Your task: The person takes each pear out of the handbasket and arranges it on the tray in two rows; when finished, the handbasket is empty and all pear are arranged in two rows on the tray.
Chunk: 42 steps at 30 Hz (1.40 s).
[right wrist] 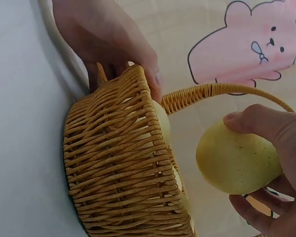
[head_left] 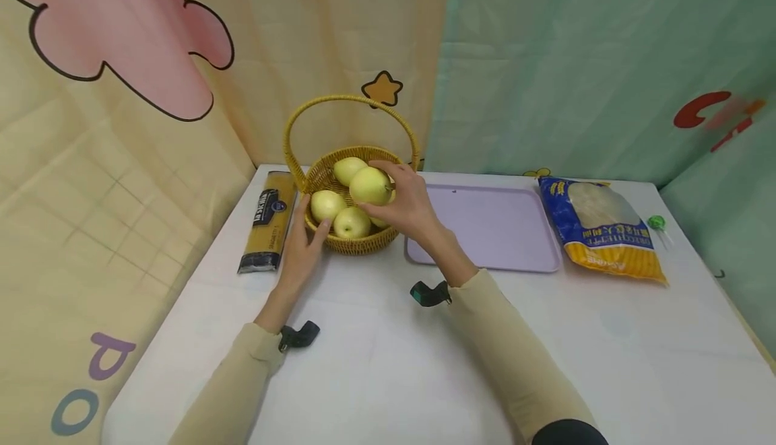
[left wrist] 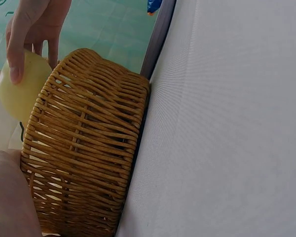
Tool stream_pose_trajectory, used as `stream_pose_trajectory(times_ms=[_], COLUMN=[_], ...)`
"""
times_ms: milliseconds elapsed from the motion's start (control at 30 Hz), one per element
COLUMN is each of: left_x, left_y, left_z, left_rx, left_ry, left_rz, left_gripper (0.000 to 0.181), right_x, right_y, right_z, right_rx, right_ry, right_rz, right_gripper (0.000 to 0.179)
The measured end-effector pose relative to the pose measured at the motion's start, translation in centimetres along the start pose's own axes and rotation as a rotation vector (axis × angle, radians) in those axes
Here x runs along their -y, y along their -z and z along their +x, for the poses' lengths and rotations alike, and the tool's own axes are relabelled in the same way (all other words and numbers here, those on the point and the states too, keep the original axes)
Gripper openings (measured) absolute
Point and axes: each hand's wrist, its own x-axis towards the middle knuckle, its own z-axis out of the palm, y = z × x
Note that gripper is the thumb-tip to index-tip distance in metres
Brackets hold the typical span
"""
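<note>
A woven basket with a tall arched handle stands at the back of the table, holding several yellow-green pears. My right hand pinches one pear between thumb and fingers, just above the basket's rim. In the right wrist view, a gap separates that pear from the basket wall. My left hand grips the basket's left side, its thumb over the rim beside a pear and its fingers along the outside. In the left wrist view, the basket's base sits against the white tabletop.
Left of the basket lies a spaghetti pack. A flat lilac tray is to the right, followed by a blue and yellow pasta bag and a green lollipop. Printed curtains hang behind the table.
</note>
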Motion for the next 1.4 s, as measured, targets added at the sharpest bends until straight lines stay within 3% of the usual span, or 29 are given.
stream_pose_trajectory(times_ms=[267, 467, 833, 1100, 1267, 1400], left_x=[-0.2, 0.0, 0.0, -0.2, -0.2, -0.2], left_y=[0.4, 0.5, 0.6, 0.3, 0.2, 0.0], left_z=[0.1, 0.2, 0.2, 0.2, 0.1, 0.1], left_rx=[-0.001, -0.014, -0.003, 0.002, -0.001, -0.001], left_ry=[0.001, 0.006, 0.012, 0.002, 0.007, 0.003], left_rz=[0.017, 0.030, 0.035, 0.030, 0.021, 0.019], left_gripper=[0.073, 0.073, 0.072, 0.072, 0.072, 0.072], right_x=[-0.7, -1.8, -3.4, -5.4, -7.0, -8.3], right_y=[2.1, 4.0, 7.3, 8.6, 8.0, 7.3], right_z=[-1.5, -1.6, -2.1, -2.5, -2.7, -3.0], right_rx=[-0.026, -0.100, -0.132, -0.080, -0.020, 0.018], right_ry=[-0.006, -0.003, -0.087, -0.243, -0.407, -0.492], right_rz=[0.028, 0.036, 0.094, 0.083, 0.049, 0.021], right_gripper=[0.069, 0.066, 0.063, 0.065, 0.069, 0.071])
